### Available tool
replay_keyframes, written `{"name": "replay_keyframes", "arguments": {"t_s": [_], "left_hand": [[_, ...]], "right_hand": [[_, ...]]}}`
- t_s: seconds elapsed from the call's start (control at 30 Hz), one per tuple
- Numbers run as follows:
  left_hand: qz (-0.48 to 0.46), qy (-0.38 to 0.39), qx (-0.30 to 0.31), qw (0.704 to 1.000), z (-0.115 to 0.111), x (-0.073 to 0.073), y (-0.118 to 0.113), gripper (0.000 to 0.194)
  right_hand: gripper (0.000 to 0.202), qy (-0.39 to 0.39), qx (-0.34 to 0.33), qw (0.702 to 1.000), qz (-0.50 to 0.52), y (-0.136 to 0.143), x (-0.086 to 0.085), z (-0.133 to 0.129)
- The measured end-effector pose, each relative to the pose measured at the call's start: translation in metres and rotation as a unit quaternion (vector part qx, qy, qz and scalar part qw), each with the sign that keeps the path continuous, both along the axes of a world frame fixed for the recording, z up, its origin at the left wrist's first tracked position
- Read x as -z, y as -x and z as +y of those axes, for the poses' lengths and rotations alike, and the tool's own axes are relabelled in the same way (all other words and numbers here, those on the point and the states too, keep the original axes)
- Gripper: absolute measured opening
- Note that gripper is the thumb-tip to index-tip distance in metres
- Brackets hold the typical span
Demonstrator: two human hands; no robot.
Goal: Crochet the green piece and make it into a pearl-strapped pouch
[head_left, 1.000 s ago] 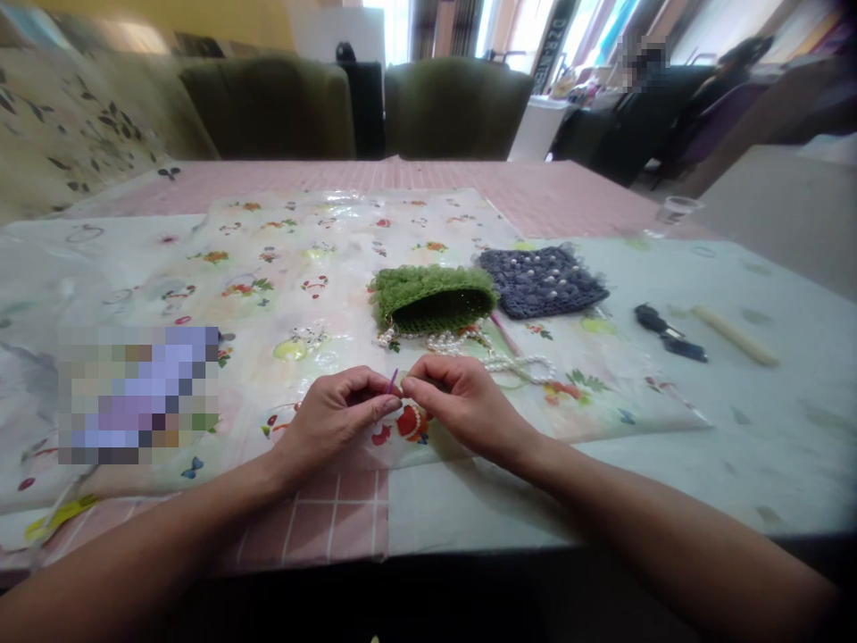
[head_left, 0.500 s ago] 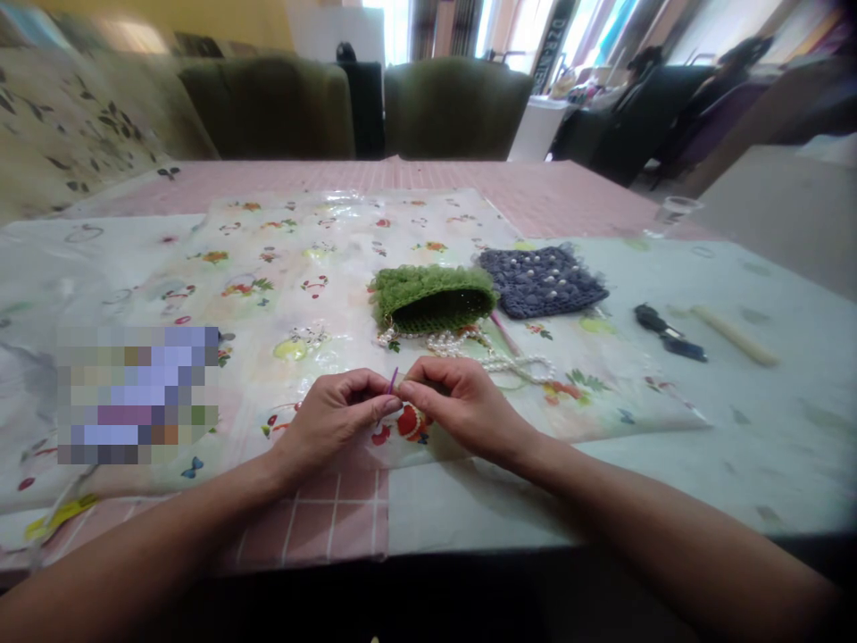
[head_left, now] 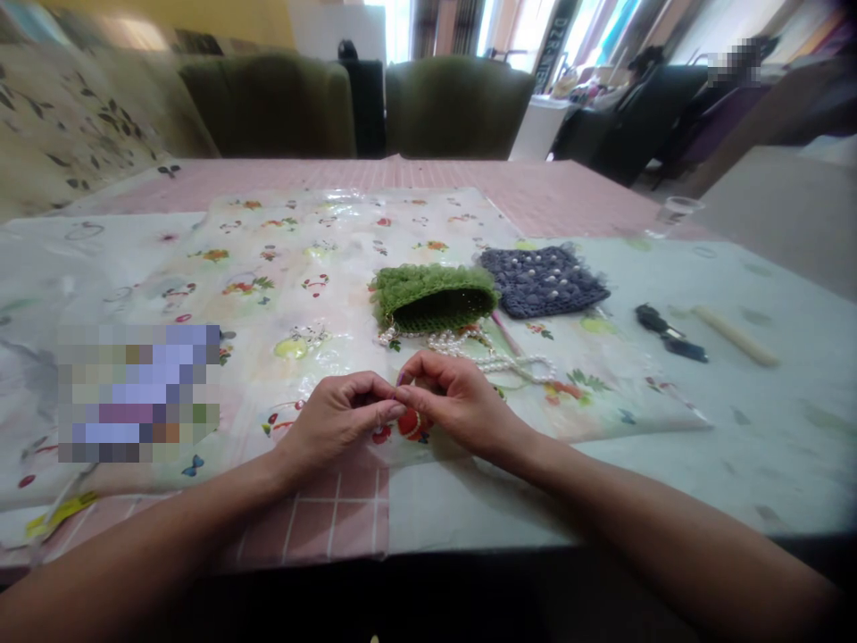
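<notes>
My left hand [head_left: 352, 411] and my right hand [head_left: 455, 397] meet fingertip to fingertip above the near part of the patterned cover [head_left: 348, 357]. Both are closed in a pinch. A tiny bit of purple shows at my right fingertips; the rest of that thin item is hidden. What my left fingers hold is too small to make out. Just beyond the hands lies a green crocheted pouch [head_left: 435, 299], its dark opening facing me. A string of white pearls [head_left: 461, 344] runs from beside it to the right, near a pink stick [head_left: 507, 332].
A dark blue crocheted piece with pearls [head_left: 549, 279] lies right of the pouch. Farther right are a black item [head_left: 670, 332] and a pale stick [head_left: 735, 335]. A clear cup [head_left: 678, 214] stands behind them. A blurred-out bluish object [head_left: 153, 384] lies at left. Green chairs [head_left: 461, 107] stand beyond the table.
The purple stick that stood up between my fingertips now shows only as a small bit by my right fingers. My right fingers have shifted slightly up and left. The pouch and pearls look unmoved.
</notes>
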State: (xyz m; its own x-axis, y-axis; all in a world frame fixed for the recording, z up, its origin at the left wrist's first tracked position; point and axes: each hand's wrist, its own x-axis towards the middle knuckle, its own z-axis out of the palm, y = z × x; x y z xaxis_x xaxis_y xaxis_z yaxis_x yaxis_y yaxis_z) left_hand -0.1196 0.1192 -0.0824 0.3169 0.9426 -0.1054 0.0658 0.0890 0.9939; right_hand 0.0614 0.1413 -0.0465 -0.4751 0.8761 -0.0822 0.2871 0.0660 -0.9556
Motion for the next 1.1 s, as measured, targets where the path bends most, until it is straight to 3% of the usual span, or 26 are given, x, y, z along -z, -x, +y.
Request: {"name": "replay_keyframes", "arguments": {"t_s": [0.1, 0.3, 0.77, 1.1], "left_hand": [[-0.008, 0.001, -0.004, 1.0, 0.0, 0.0, 0.0, 0.018], [-0.031, 0.027, -0.063, 0.997, 0.003, -0.004, 0.0, 0.021], [-0.041, 0.013, -0.04, 0.998, 0.003, -0.003, 0.0, 0.018], [-0.054, 0.015, -0.023, 0.998, 0.003, 0.0, 0.001, 0.018]], "right_hand": [[0.024, -0.006, -0.001, 1.0, -0.006, 0.0, -0.001, 0.0], [0.023, -0.095, 0.029, 0.994, -0.042, -0.003, -0.009, 0.001], [0.023, -0.041, 0.009, 0.999, -0.025, -0.001, -0.014, -0.002], [0.022, -0.048, 0.006, 0.999, -0.016, -0.001, -0.014, -0.003]]}}
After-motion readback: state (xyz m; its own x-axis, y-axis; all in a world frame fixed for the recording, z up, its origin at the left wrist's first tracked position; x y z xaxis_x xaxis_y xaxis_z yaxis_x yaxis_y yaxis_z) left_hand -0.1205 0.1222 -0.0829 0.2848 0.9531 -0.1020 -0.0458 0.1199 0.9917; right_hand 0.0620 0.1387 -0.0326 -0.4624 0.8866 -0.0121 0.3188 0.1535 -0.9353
